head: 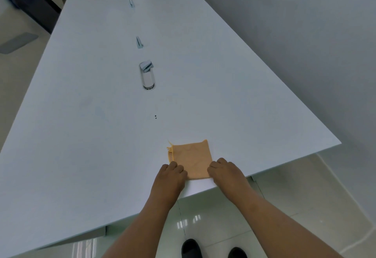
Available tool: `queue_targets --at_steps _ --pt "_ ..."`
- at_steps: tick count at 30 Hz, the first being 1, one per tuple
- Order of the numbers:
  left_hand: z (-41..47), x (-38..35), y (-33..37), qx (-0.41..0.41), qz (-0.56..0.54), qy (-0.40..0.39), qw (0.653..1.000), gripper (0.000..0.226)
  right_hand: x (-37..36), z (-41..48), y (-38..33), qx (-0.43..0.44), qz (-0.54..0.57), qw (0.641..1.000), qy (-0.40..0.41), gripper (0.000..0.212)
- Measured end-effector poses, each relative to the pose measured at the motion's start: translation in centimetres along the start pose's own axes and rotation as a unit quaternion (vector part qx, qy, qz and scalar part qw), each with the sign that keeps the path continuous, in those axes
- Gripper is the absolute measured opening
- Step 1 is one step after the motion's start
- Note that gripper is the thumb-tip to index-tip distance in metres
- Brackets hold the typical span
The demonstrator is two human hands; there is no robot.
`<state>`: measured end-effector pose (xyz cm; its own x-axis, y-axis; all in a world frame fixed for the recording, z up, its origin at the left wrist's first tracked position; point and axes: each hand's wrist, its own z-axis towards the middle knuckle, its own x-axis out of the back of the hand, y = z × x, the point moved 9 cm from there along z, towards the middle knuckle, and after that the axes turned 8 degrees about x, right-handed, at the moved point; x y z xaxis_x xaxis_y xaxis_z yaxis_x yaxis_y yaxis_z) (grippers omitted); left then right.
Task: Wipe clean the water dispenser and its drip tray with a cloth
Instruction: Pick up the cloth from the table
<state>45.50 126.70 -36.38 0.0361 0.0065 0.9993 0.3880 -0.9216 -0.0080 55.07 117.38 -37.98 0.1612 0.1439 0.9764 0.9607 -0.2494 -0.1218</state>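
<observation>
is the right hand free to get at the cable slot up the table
Probably yes, with a stretch: only bare table lies between the cloth and the slot. The right hand is curled on the cloth's near corner, though.

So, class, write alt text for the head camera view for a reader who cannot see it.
A person's left hand and right hand hold the near corners of a small orange cloth lying flat near the edge of a long white table. A cable slot sits further along the table, and dark shoes show on the tiled floor below.
</observation>
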Motion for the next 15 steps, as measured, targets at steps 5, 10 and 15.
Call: queue_targets --at_steps 5,10,15 --pt "-0.5 0.8 -0.5 0.010 -0.054 0.028 0.998 0.023 0.2 -0.8 -0.1 0.017 0.024 0.998 0.046 0.034" --pt "-1.3 2.2 -1.6 0.057 -0.158 0.077 0.983 0.012 0.0 -1.6 -0.6 0.001 0.132 0.989 0.061 0.016" --pt "-0.4 3.5 -3.6 0.171 -0.277 0.050 0.944 0.002 2.1 -1.6 1.8 -0.142 0.341 0.916 0.154 0.012"
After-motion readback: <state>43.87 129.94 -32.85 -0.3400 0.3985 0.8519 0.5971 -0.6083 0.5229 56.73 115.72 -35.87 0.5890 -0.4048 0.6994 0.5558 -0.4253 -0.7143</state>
